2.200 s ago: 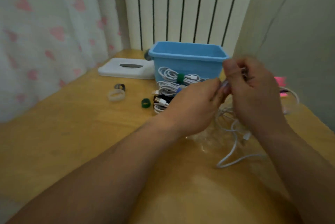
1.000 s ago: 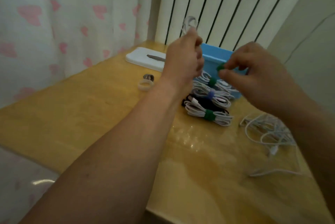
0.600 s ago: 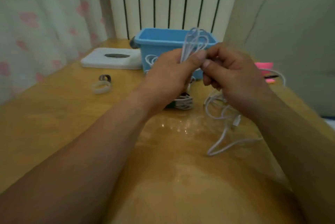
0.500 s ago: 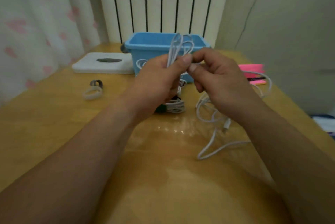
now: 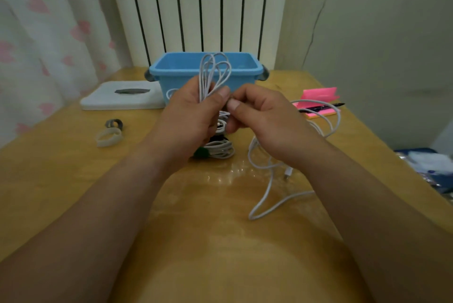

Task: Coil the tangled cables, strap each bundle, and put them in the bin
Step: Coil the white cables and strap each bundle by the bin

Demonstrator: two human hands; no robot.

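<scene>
lying at nine o'clock on the table (image 5: pixel 61 180) is a white strap loop (image 5: pixel 109 136). left hand (image 5: pixel 193 116) has its grip clamped round the upright white cable coil (image 5: pixel 214 70), in front of the blue bin (image 5: pixel 176 74) at twelve o'clock. right hand (image 5: pixel 267 116) meets the left thumb, grip curled together; what it pinches i cannot tell. loose white cable (image 5: pixel 269 195) trails at four o'clock.

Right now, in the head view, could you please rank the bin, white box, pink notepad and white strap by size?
Largest to smallest:
bin
white box
pink notepad
white strap
The bin is partly hidden.
</scene>
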